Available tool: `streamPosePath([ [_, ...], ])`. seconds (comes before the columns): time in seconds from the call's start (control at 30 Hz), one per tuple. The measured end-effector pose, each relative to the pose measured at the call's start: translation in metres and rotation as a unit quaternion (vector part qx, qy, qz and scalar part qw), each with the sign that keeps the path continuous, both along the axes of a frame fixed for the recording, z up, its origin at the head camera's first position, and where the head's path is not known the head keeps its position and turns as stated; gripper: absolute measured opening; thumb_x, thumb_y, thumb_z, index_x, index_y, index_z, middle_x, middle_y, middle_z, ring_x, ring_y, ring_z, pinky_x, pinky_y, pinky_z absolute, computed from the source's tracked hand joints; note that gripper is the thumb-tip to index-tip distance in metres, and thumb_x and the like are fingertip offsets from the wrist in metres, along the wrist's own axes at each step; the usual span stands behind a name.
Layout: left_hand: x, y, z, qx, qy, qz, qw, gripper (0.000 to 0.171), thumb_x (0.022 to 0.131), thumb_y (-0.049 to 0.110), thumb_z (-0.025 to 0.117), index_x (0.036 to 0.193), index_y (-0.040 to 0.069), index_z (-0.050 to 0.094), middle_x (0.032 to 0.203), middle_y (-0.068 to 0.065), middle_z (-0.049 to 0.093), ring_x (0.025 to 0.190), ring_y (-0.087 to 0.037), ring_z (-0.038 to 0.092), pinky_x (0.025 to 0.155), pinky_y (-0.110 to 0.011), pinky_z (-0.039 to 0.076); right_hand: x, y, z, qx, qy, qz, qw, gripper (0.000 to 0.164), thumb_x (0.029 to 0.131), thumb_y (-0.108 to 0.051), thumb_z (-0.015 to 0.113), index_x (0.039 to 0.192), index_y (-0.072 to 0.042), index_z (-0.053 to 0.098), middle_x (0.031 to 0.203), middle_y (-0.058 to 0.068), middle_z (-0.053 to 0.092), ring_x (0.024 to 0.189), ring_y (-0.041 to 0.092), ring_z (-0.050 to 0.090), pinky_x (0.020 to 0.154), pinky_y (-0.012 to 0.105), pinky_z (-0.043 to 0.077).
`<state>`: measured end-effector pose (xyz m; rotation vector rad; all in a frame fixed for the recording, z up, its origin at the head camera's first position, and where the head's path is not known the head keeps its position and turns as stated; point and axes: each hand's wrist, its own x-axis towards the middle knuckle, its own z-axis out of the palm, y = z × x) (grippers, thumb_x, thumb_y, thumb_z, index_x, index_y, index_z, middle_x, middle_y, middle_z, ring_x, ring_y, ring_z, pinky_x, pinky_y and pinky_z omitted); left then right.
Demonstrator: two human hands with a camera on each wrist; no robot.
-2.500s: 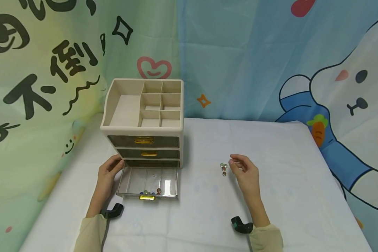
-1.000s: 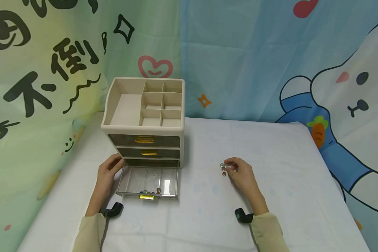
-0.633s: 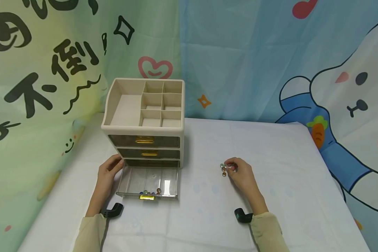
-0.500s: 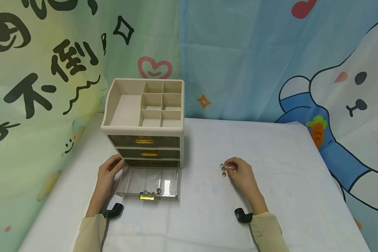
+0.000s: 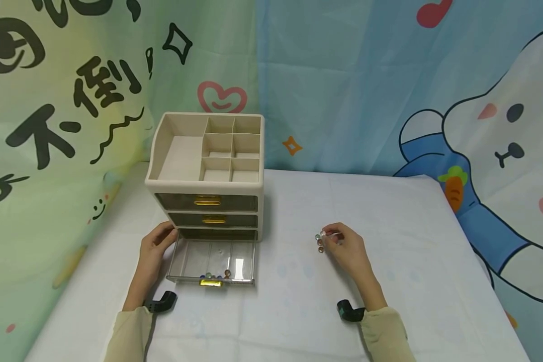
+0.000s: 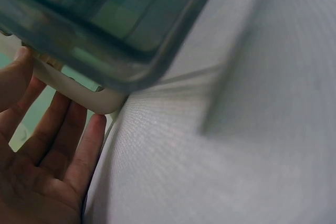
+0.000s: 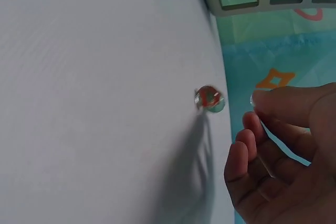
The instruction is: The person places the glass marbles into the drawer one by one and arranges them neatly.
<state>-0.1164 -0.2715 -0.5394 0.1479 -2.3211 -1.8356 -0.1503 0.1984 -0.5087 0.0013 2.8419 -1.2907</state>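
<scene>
A cream desktop drawer organizer (image 5: 208, 188) stands on the table, its bottom clear drawer (image 5: 194, 256) pulled out. Several marbles (image 5: 228, 273) lie along that drawer's front. My left hand (image 5: 152, 250) grips the organizer's lower left corner; in the left wrist view the thumb lies on the cream frame (image 6: 79, 93), with the other fingers by its side. To the right, my right hand (image 5: 347, 247) pinches a clear marble (image 5: 323, 233) at its fingertips. Beside it, other marbles (image 5: 320, 242) rest on the cloth; they overlap in the right wrist view as a red-and-green glassy cluster (image 7: 210, 98).
Two dark drawers (image 5: 208, 203) with gold handles are closed above the pulled-out one. Divided compartments (image 5: 231, 158) form the organizer's top. White cloth (image 5: 294, 311) covers the table, and a printed curtain (image 5: 326, 85) hangs behind it.
My right hand first moved left to the marbles, its fingertips closing at one. Just now it has risen slightly with a clear marble. The left hand stays at the organizer.
</scene>
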Motion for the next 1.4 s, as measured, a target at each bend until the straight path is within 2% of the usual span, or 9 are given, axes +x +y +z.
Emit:
streamPosePath([
  [0.17, 0.0, 0.0, 0.0, 0.001, -0.002, 0.002, 1.0, 0.034, 0.105, 0.021, 0.063, 0.133, 0.001, 0.065, 0.112, 0.023, 0.069, 0.107, 0.001, 0.066, 0.09, -0.012, 0.053, 0.002, -0.005, 0.004, -0.023, 0.044, 0.007, 0.999, 0.018, 0.097, -0.016, 0.074, 0.115, -0.014, 0.073, 0.101, 0.008, 0.071, 0.092, 0.017, 0.059, 0.076, 0.022, 0.048],
  [0.27, 0.0, 0.001, 0.0, 0.003, -0.002, 0.001, 1.0, 0.034, 0.105, 0.021, 0.063, 0.133, 0.001, 0.065, 0.112, 0.023, 0.07, 0.107, 0.001, 0.066, 0.09, -0.012, 0.054, 0.003, -0.007, 0.006, -0.05, 0.079, 0.026, 0.995, 0.016, 0.098, -0.018, 0.075, 0.114, -0.016, 0.072, 0.099, 0.005, 0.069, 0.09, 0.013, 0.057, 0.076, 0.022, 0.049],
  [0.43, 0.0, 0.001, 0.0, 0.0, -0.001, 0.0, 1.0, 0.034, 0.106, 0.022, 0.063, 0.133, 0.002, 0.065, 0.112, 0.023, 0.07, 0.108, 0.001, 0.066, 0.091, -0.012, 0.053, 0.004, -0.012, 0.006, -0.102, 0.139, 0.086, 0.981, 0.018, 0.097, -0.015, 0.075, 0.114, -0.014, 0.071, 0.101, 0.003, 0.07, 0.083, 0.012, 0.059, 0.074, 0.024, 0.052],
  [0.53, 0.0, 0.0, 0.0, 0.001, -0.001, -0.002, 1.0, 0.033, 0.106, 0.021, 0.063, 0.133, 0.002, 0.065, 0.112, 0.022, 0.07, 0.108, 0.001, 0.067, 0.091, -0.013, 0.053, 0.005, -0.017, 0.009, -0.12, 0.16, 0.119, 0.973, 0.018, 0.096, -0.01, 0.075, 0.114, -0.013, 0.071, 0.103, 0.003, 0.07, 0.081, 0.011, 0.059, 0.072, 0.024, 0.053],
  [0.9, -0.003, 0.0, 0.002, 0.002, -0.004, -0.004, 1.0, 0.033, 0.105, 0.02, 0.063, 0.133, 0.002, 0.065, 0.112, 0.023, 0.069, 0.107, 0.001, 0.065, 0.091, -0.012, 0.053, 0.005, -0.04, 0.013, -0.137, 0.148, 0.207, 0.957, 0.018, 0.096, -0.009, 0.076, 0.111, -0.017, 0.069, 0.101, 0.0, 0.068, 0.089, 0.01, 0.056, 0.075, 0.024, 0.052],
  [1.1, -0.003, 0.0, 0.001, 0.004, -0.001, -0.002, 1.0, 0.031, 0.105, 0.018, 0.063, 0.132, 0.002, 0.066, 0.111, 0.022, 0.07, 0.107, 0.0, 0.066, 0.09, -0.012, 0.053, 0.006, -0.054, 0.015, -0.142, 0.152, 0.263, 0.942, 0.019, 0.096, -0.008, 0.075, 0.112, -0.015, 0.069, 0.104, 0.0, 0.07, 0.09, 0.01, 0.059, 0.08, 0.025, 0.054],
  [1.4, -0.001, -0.001, -0.001, 0.007, 0.006, 0.0, 1.0, 0.031, 0.105, 0.018, 0.063, 0.131, 0.001, 0.066, 0.112, 0.022, 0.07, 0.107, 0.001, 0.067, 0.09, -0.013, 0.054, 0.007, -0.083, 0.026, -0.136, 0.172, 0.351, 0.911, 0.019, 0.094, -0.007, 0.077, 0.111, -0.01, 0.069, 0.104, 0.001, 0.07, 0.09, 0.012, 0.061, 0.08, 0.03, 0.055],
])
